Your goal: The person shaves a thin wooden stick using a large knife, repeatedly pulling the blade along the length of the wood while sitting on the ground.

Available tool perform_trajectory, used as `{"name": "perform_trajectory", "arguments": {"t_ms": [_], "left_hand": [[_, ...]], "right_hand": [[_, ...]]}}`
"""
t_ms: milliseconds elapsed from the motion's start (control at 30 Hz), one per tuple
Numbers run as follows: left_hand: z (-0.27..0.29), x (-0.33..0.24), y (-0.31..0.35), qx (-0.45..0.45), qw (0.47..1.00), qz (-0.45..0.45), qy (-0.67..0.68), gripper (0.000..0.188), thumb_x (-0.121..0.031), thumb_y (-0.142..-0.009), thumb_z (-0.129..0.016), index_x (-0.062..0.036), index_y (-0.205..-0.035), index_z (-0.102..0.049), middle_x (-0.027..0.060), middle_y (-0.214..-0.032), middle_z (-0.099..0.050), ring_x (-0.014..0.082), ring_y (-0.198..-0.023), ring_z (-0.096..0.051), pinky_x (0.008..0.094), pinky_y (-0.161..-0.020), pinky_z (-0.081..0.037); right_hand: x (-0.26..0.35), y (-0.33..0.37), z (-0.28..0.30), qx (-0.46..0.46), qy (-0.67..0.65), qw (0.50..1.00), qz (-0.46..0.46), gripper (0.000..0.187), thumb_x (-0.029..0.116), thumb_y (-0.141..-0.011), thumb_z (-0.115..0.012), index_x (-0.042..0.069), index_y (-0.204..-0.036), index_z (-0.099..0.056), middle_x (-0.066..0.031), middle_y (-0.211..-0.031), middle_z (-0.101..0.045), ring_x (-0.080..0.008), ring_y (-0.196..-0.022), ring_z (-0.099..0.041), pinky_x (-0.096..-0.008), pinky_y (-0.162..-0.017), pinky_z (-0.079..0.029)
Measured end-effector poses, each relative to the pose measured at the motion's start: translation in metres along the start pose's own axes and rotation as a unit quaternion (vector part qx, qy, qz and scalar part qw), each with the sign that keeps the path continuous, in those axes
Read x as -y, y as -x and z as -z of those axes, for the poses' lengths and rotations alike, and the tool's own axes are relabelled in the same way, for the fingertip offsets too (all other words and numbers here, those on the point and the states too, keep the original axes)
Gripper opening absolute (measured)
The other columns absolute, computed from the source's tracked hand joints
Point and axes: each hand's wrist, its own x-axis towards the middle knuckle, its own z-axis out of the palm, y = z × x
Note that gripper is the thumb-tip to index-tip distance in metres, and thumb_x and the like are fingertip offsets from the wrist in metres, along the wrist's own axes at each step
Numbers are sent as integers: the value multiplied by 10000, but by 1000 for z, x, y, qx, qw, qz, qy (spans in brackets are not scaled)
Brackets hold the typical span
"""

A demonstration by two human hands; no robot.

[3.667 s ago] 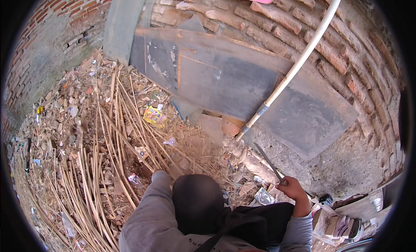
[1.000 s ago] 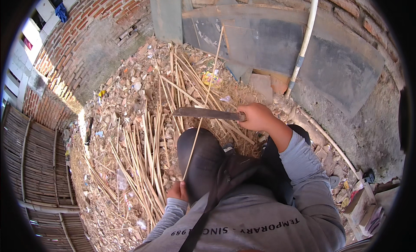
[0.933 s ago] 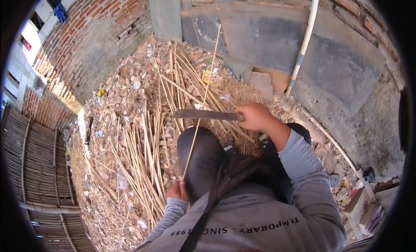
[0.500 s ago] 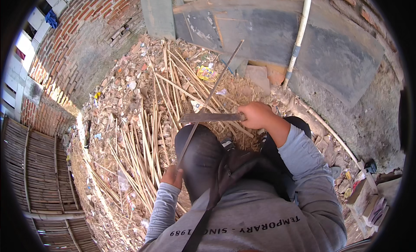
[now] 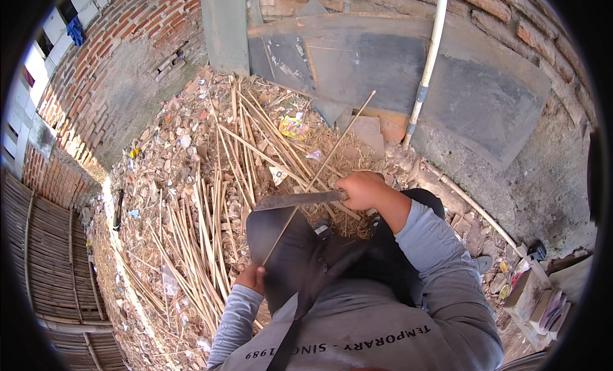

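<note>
My right hand [image 5: 368, 193] is closed round the handle of a machete [image 5: 297, 200], whose broad, dark blade points left above my knee [image 5: 273, 227]. In my left hand [image 5: 251, 278], closed beside that knee, is the near end of a long bamboo strip [image 5: 340, 145]. The strip slants up and away to the right, its pale, narrow side showing. Strip and blade cross just beyond the knee; whether they touch, I cannot tell.
Many split bamboo strips [image 5: 201, 234] lie in loose piles on rubble-strewn ground ahead and to the left. A yellow wrapper [image 5: 292, 126] lies among them. Grey panels [image 5: 364, 52] and a white pipe [image 5: 429, 71] lean on the far wall. A woven bamboo wall [image 5: 54, 256] stands left.
The bamboo strip has turned from its wide, dark face to a narrow, pale side, and its far end sits lower. The machete's tip has dipped a little. The whole view has shifted slightly.
</note>
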Motion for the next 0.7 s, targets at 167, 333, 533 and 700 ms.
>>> {"name": "perform_trajectory", "arguments": {"t_ms": [167,333,533,700], "left_hand": [[4,-30,-10,-8,999,41,-34,443,-419,-958,-405,-25,-862,-583,260,-751,-604,479,-774,-585,519,-684,-458],[-2,-17,-21,9,1000,20,10,450,-411,-959,-417,2,-872,-571,277,-783,-604,477,-818,-587,498,-705,-456],[3,-17,-24,37,999,12,-12,475,-439,-961,-402,3,-897,-564,284,-807,-605,480,-845,-585,498,-719,-456],[6,-10,-26,61,998,19,-18,501,-459,-963,-397,7,-929,-577,280,-849,-622,465,-886,-598,481,-758,-461]], "right_hand": [[13,-3,9,6,27,1000,8,273,247,-690,-676,151,-943,-642,-115,-825,-660,-330,-854,-643,-465,-720,-504],[21,-5,5,18,7,1000,22,264,235,-704,-652,133,-948,-643,-135,-866,-664,-330,-869,-642,-458,-718,-506],[-46,-29,-10,-35,-58,995,-73,249,237,-728,-609,116,-942,-650,-145,-905,-662,-342,-880,-637,-465,-739,-505],[9,-11,-3,37,-21,998,-42,238,236,-711,-622,125,-919,-659,-137,-869,-657,-333,-862,-640,-465,-730,-503]]}}
